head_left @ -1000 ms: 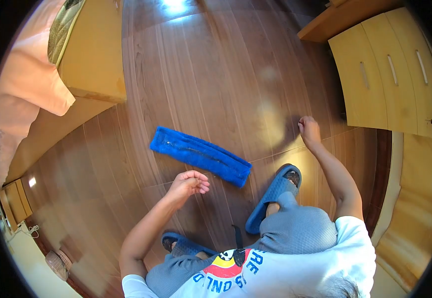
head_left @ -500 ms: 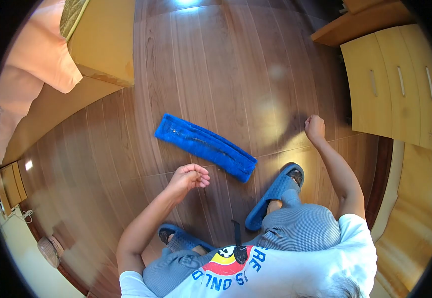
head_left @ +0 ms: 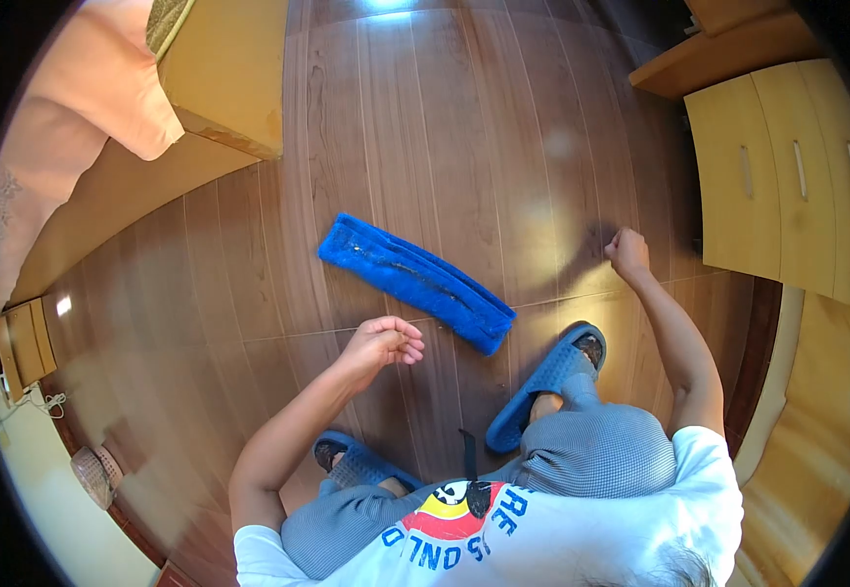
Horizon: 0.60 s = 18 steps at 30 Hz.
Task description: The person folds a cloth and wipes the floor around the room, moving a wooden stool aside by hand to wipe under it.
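A long blue plush mop pad (head_left: 415, 282) lies flat on the wooden floor in front of me, slanting down to the right. Dark specks of debris show along its middle seam. My left hand (head_left: 386, 342) hovers just on the near side of the pad, apart from it, with fingers curled in against the thumb. Out to the right, well away from the pad, my right hand (head_left: 627, 254) is closed in a fist above its shadow. Whatever either hand may hold is hidden or too small to make out.
My slippered feet, in blue slippers (head_left: 546, 386), stand close to the pad. A yellow drawer cabinet (head_left: 772, 176) is at the right. A bed frame (head_left: 220, 78) with a peach cover (head_left: 102, 88) stands at the upper left, and a small basket (head_left: 95, 476) at the lower left.
The whole view has shifted slightly, so the pad and furniture sit a little to the right. Both hands keep nearly the same pose, and the pad appears unmoved on the floor.
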### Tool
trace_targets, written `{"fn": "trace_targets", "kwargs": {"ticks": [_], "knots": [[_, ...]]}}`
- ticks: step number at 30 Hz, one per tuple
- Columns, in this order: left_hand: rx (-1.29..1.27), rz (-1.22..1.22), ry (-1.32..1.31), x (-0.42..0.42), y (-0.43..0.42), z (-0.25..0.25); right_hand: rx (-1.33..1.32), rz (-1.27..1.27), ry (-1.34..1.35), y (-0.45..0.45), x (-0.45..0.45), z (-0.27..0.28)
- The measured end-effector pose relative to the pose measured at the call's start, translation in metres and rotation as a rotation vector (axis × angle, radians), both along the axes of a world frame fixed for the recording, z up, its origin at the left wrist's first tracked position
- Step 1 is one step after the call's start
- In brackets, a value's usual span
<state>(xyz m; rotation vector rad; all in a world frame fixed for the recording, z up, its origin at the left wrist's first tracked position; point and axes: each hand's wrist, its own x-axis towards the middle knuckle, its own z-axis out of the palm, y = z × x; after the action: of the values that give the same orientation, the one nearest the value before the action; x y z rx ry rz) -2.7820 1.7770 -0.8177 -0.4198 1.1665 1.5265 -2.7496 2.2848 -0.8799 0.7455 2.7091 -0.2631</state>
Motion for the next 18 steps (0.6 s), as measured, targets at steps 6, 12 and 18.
{"fn": "trace_targets", "kwargs": {"ticks": [6,12,18], "knots": [[0.061,0.005,0.009,-0.005,0.004,0.004,-1.225,-0.453,-0.050,-0.065,-0.026,0.045],[0.277,0.059,0.018,-0.026,0.040,0.027,-1.713,-0.334,-0.275,-0.181,-0.047,0.107],[0.416,0.102,-0.075,-0.026,0.051,0.029,-1.521,-0.031,-0.236,-0.226,-0.037,0.124]]}}
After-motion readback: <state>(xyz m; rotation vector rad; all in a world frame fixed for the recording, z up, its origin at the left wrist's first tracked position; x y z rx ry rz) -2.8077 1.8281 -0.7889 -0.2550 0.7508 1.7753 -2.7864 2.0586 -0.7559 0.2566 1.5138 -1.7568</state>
